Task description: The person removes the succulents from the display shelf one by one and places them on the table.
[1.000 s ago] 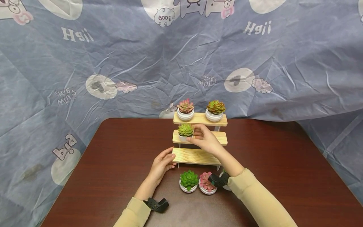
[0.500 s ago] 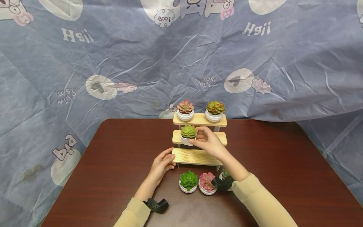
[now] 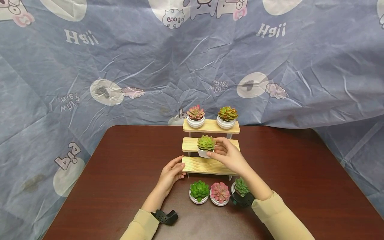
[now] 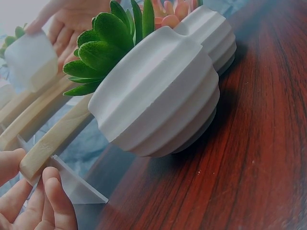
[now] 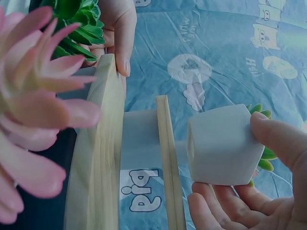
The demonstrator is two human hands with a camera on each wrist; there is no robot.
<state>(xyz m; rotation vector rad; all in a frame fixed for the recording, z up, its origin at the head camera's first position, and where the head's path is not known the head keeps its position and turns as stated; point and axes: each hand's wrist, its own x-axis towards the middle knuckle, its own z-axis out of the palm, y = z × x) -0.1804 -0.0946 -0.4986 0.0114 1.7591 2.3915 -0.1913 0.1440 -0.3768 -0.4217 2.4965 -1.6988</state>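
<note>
In the head view my right hand (image 3: 230,155) pinches the white angular pot of a light-green potted succulent (image 3: 205,144), thumb on one side and fingers on the other. The pot is held upright in front of the middle board of a three-tier wooden display stand (image 3: 204,165); the right wrist view shows the white pot (image 5: 223,146) apart from the boards. My left hand (image 3: 168,175) grips the left end of the stand's bottom board, thumb above and fingers below, as the left wrist view shows at the board end (image 4: 41,160).
A pink-tipped succulent (image 3: 195,116) and an orange-green succulent (image 3: 227,116) stand on the top board. Before the stand, a dark-green succulent (image 3: 199,191), a pink succulent (image 3: 220,193) and a grey-green succulent (image 3: 241,187) sit on the brown table (image 3: 126,186). A printed cloth (image 3: 168,66) hangs behind.
My right hand has drawn the light-green potted succulent from the left part of the middle board rightward and toward me. The left hand has stayed on the bottom board.
</note>
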